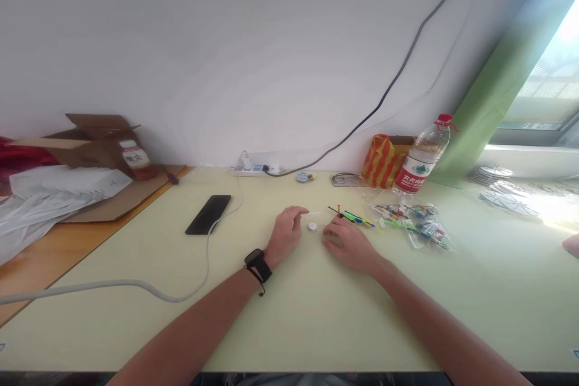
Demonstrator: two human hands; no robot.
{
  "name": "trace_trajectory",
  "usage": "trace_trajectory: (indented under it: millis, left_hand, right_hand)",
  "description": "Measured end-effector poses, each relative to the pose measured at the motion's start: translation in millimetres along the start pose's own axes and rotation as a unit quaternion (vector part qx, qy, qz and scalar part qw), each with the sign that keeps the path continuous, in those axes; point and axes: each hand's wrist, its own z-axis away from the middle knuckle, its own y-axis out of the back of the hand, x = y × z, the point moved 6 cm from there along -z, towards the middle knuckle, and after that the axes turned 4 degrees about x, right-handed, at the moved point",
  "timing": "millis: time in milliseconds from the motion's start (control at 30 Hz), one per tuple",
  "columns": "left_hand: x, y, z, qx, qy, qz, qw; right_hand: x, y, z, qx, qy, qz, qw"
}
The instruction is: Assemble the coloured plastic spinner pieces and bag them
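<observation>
On the pale green table, a small round white piece (312, 227) lies between my two hands. My left hand (286, 233) rests on the tabletop with its index finger stretched to the end of a thin, pale strip (313, 212); thumb and index finger look apart. Loosely curved on the table, my right hand (349, 244) has its thumb apart from its fingers and nothing visible in them. A red piece (339, 210) stands just behind its knuckles, beside black, green and blue slender pieces (359, 219).
A phone (208, 215) and white cable (207, 259) lie left; a power strip (256, 170) sits by the wall. Bagged colourful parts (427, 232), a water bottle (418, 163) and a striped bag (380, 163) stand or lie right. Cardboard box (102, 148) far left.
</observation>
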Motion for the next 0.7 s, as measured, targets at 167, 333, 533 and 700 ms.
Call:
trace_trajectory:
  millis: [167, 333, 533, 700]
  left_hand:
    - [-2, -14.6, 6, -0.082, -0.020, 0.001, 0.996]
    - [2, -19.5, 9, -0.133, -0.036, -0.004, 0.990]
    - [7, -18.5, 9, -0.136, -0.034, -0.007, 0.990]
    - [12, -18.3, 11, -0.140, -0.043, 0.011, 0.989]
  right_hand:
    - [-2, 1, 1, 0.002, 0.000, -0.005, 1.000]
    - [-2, 0, 1, 0.002, 0.003, 0.002, 1.000]
    - [10, -3, -1, 0.012, -0.022, 0.061, 0.998]
    - [15, -1, -1, 0.059, -0.007, 0.063, 0.996]
